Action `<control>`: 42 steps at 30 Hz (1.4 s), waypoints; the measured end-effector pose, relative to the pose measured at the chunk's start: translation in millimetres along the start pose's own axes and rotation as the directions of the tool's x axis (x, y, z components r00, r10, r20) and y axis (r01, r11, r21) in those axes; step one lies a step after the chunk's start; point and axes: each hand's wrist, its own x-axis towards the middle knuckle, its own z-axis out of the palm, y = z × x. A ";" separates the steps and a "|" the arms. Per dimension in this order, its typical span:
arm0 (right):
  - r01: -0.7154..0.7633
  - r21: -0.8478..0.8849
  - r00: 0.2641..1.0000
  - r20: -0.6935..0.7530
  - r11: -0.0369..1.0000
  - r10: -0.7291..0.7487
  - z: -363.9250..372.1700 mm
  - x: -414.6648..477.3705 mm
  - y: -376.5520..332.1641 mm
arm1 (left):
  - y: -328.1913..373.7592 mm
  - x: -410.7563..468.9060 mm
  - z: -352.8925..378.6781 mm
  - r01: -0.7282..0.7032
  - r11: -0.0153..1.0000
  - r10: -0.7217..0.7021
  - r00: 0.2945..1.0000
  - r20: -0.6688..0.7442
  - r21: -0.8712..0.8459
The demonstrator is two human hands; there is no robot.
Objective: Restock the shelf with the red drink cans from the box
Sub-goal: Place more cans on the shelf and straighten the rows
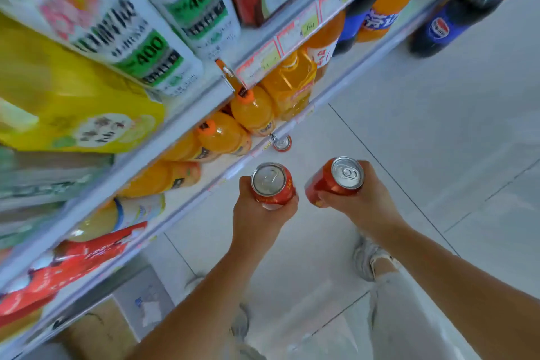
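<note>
The white shelving (187,123) is running from the lower left of the frame to the upper right, and the pale tiled floor (438,126) is filling the right half. White cartons with green labels (163,26) are standing on the top tier at upper left, and a yellow pack (73,114) is sitting just below them at the left edge. Orange drink bottles (251,109) are crowding the middle tier near the centre, and dark cola bottles with blue labels (455,17) are standing at upper right. Something brown, which looks like a cardboard box (96,327) but is too blurred to be sure, is showing under the shelving at lower left.

Just below centre, my left hand (260,216) is wrapping its fingers round a red can (273,185), gripping it from below with the silver top facing up. Right of it, my right hand (361,203) is gripping a second red can (336,183), tilted to the left. The two cans are close together but not touching, just in front of the shelf edge. A third red can (282,143) is peeking out beneath the shelf lip just above my hands; I cannot tell what it is resting on.
</note>
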 end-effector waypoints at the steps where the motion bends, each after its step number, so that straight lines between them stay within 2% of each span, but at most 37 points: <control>1: 0.035 0.033 0.999 -0.026 0.999 -0.034 -6.9 -25.8 -28.9 | 25.4 -15.0 -19.7 -0.038 0.999 0.038 0.999 -0.003 -0.011; 6: 0.310 0.092 0.949 -0.097 0.946 -0.301 -38.2 -158.0 -171.4 | 154.5 -96.8 -126.8 -0.247 0.962 0.242 0.968 -0.062 -0.114; 10: 0.486 0.156 0.872 -0.019 0.860 -0.490 -57.9 -254.0 -258.8 | 228.5 -173.7 -213.4 -0.378 0.905 0.364 0.926 -0.102 -0.197; 12: 0.572 0.149 0.814 0.018 0.806 -0.581 -61.9 -297.3 -295.0 | 254.4 -210.6 -250.8 -0.435 0.877 0.419 0.900 -0.121 -0.205; 15: 0.694 0.169 0.713 -0.022 0.700 -0.701 -63.3 -356.6 -343.4 | 288.3 -262.3 -300.0 -0.529 0.818 0.497 0.848 -0.184 -0.227; 20: 0.818 0.129 0.564 0.014 0.561 -0.826 -57.6 -430.6 -416.7 | 323.4 -328.8 -371.9 -0.671 0.728 0.608 0.727 -0.319 -0.144; 25: 0.938 0.079 0.342 -0.029 0.339 -0.939 -34.9 -476.0 -482.5 | 332.4 -355.5 -431.9 -0.724 0.682 0.592 0.630 -0.502 -0.106; 27: 0.952 0.073 0.300 -0.030 0.297 -0.954 -20.9 -481.8 -502.4 | 331.1 -358.0 -451.9 -0.727 0.682 0.568 0.592 -0.571 -0.076; 31: 0.958 0.059 0.282 -0.005 0.281 -0.960 12.3 -478.2 -537.7 | 322.7 -355.3 -480.9 -0.718 0.691 0.504 0.561 -0.656 -0.083; 35: 0.949 -0.026 0.314 0.017 0.314 -0.949 43.5 -464.1 -566.8 | 309.7 -351.3 -497.7 -0.728 0.670 0.455 0.556 -0.696 -0.144; 42: 0.925 -0.129 0.358 -0.024 0.358 -0.933 79.8 -443.5 -592.2 | 304.2 -345.5 -514.2 -0.734 0.669 0.472 0.544 -0.694 -0.120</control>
